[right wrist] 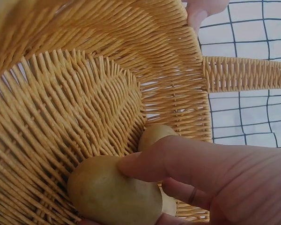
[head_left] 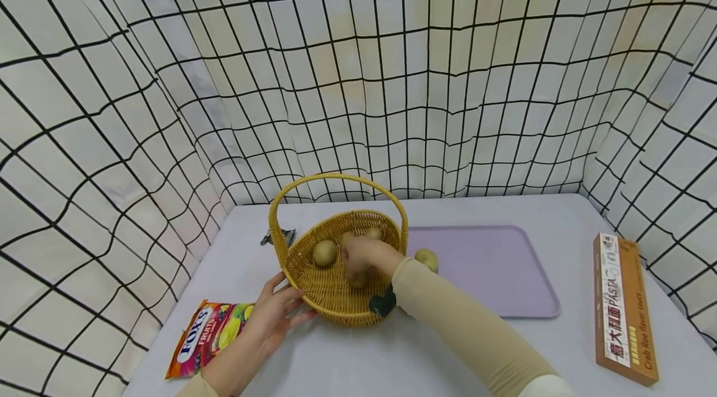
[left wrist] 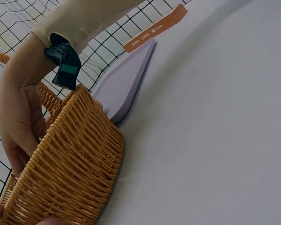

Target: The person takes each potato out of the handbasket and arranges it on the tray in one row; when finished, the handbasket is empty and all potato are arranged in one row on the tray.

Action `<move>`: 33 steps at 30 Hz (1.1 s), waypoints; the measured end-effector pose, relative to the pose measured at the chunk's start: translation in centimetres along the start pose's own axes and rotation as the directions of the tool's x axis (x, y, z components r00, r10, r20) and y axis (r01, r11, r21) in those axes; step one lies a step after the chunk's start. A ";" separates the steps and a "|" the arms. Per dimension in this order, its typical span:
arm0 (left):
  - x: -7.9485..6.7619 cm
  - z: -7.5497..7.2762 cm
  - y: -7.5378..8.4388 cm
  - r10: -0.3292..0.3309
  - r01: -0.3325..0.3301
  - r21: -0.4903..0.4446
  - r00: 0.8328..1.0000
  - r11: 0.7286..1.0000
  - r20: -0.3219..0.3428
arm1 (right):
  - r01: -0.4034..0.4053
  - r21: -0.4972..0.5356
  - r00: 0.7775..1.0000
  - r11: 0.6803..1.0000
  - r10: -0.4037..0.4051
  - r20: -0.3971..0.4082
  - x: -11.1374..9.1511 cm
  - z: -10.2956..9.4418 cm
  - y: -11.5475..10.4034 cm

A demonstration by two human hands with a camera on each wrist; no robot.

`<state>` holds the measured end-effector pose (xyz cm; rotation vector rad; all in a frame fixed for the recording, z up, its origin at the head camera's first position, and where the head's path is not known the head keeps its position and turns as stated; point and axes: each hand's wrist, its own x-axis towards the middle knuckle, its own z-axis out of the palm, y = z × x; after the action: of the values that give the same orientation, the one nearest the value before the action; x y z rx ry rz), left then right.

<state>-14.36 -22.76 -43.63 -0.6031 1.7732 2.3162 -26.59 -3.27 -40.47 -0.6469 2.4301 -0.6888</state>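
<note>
A wicker basket (head_left: pixel 336 310) with a tall handle stands tilted on the table. My left hand (head_left: pixel 280 307) grips its left front side, fingers at the rim and thumb against the outer wall. Inside the basket my right hand (head_left: pixel 364 257) grips a potato (right wrist: pixel 114 190), the thumb on top and fingertips showing below. Another potato (head_left: pixel 324 253) lies left of that hand in the basket, and a further potato (head_left: pixel 374 233) is near the back wall. Outside, a potato (head_left: pixel 427 259) sits on the lilac tray (head_left: pixel 487 272), close to the basket's right side.
A Fox's candy bag (head_left: pixel 207 338) lies at the left, partly behind my left forearm. A pasta box (head_left: pixel 624 307) is at the right edge. Behind the basket's left side is a small dark packet (head_left: pixel 282 236). Black netting (head_left: pixel 392 73) over white sheeting surrounds the table.
</note>
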 end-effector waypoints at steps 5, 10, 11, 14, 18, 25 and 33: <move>0.1 0.2 -0.1 0.003 -0.003 0.004 1.000 1.000 -0.002 | 0.003 0.009 1.000 1.000 -0.003 0.001 0.0 -0.1 0.1; 0.1 0.4 0.0 0.011 -0.011 0.016 1.000 1.000 -0.005 | 0.041 -0.031 0.999 0.999 -0.041 0.012 0.0 -0.4 0.0; 0.1 0.5 0.0 0.011 -0.011 0.021 1.000 1.000 -0.005 | 0.054 -0.039 0.998 0.998 -0.053 0.014 -0.1 -0.5 -0.1; 0.2 0.5 0.0 0.012 -0.012 0.027 1.000 1.000 -0.001 | 0.083 -0.052 0.997 0.995 -0.083 0.010 -0.7 -0.8 -0.4; 0.3 0.5 0.0 0.007 -0.007 0.029 1.000 1.000 0.002 | 0.120 -0.091 0.992 0.989 -0.123 -0.023 -1.9 -1.2 -1.0; 0.0 0.4 0.0 0.013 -0.013 0.056 1.000 0.998 -0.011 | 0.152 -0.160 0.984 0.975 -0.165 -0.071 -4.2 -2.2 -2.3; -0.2 0.4 -0.1 0.032 -0.031 0.069 0.999 0.997 -0.014 | 0.226 -0.208 0.962 0.952 -0.252 -0.109 -7.6 -3.7 -3.3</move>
<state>-14.21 -22.33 -43.49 -0.5875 1.8738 2.2659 -22.14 -0.26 -33.13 -1.0178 2.5901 -0.6100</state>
